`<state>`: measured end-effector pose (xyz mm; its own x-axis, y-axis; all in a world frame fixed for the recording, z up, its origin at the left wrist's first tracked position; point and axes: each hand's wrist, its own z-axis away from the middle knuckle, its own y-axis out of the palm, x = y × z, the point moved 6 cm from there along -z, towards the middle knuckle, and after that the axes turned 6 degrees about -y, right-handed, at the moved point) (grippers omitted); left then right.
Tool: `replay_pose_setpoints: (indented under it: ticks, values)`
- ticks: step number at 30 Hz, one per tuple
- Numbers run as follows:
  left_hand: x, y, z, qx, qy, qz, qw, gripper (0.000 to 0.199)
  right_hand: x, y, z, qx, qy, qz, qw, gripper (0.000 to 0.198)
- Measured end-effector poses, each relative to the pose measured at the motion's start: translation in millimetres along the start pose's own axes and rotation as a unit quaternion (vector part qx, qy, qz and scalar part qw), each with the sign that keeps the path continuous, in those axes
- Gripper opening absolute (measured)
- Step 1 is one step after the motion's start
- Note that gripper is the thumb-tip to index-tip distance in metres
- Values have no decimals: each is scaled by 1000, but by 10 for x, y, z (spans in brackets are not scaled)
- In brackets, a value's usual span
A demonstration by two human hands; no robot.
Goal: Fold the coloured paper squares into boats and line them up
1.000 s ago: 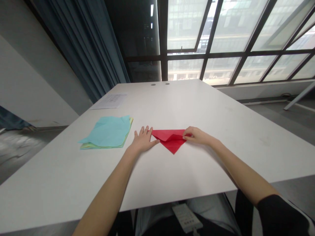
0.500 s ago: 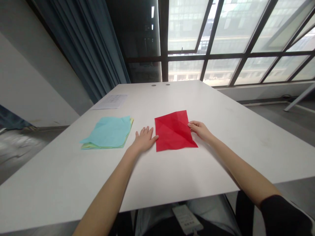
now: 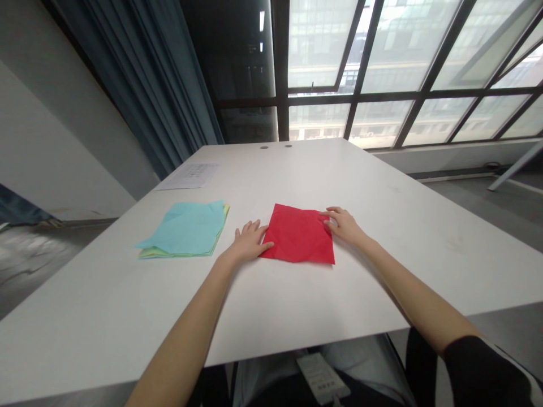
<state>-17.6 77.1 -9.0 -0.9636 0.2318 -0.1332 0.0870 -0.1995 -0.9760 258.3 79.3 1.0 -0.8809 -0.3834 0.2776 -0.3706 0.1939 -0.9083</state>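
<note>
A thin, lightly creased red square sheet [image 3: 299,236] lies on the white table in front of me; I cannot tell whether it is paper or cloth. At its left edge rests my left hand [image 3: 249,242], palm down with fingers spread, thumb on the sheet's margin. My right hand [image 3: 344,225] is at the upper right edge, its fingertips touching the sheet with thumb and fingers apart. To the left lies a stack of similar sheets [image 3: 186,226], light blue on top, with yellow and green edges showing beneath.
The white table [image 3: 360,294] stretches away toward the windows. A printed paper [image 3: 189,176] lies at its far left edge. Two round grommets sit near the far end. A blue curtain [image 3: 148,73] hangs beyond the left side, and a badge [image 3: 322,376] hangs at my lap.
The red sheet has turned and slid slightly toward me, its far edge now lower. My right hand's fingers have parted at its edge. My left hand has barely shifted.
</note>
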Motion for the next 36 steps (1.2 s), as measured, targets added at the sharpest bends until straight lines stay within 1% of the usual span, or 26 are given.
replay_pose_setpoints:
  ticks: [3,5,7,10,13,16,19,25,30,33,36]
  values:
    - [2,-5,-2,2,3,0,1000,61,9,50,-2,47,-9,31,998,33]
    - [22,-12,-9,-7,-8,-6,1000,57,-2,73,-4,70,-7,41,997,29]
    - [49,-24,-19,-25,-23,-18,999,53,-10,78,-7,80,-7,43,996,28]
    - [76,-41,-30,-46,-34,-36,998,49,-12,74,-10,82,-8,38,996,27]
    - [79,-57,-30,-55,-32,-39,997,51,-28,85,-8,77,-4,34,996,27]
    - [66,-67,-25,-57,-18,-39,997,59,-53,121,-5,82,-1,29,996,39]
    - [65,-63,-28,-57,-12,-36,998,57,-61,150,-2,92,-3,25,995,46]
    - [72,-72,-48,-86,-2,-11,996,49,-61,122,-4,77,5,8,997,47]
    - [54,-150,-50,-120,14,18,992,42,-108,133,-17,67,10,-32,997,45]
    - [59,-162,-61,-113,18,43,993,38,-124,132,-21,64,10,-52,997,46]
    - [75,-164,-77,-115,19,70,991,41,-126,113,-22,55,9,-65,996,43]
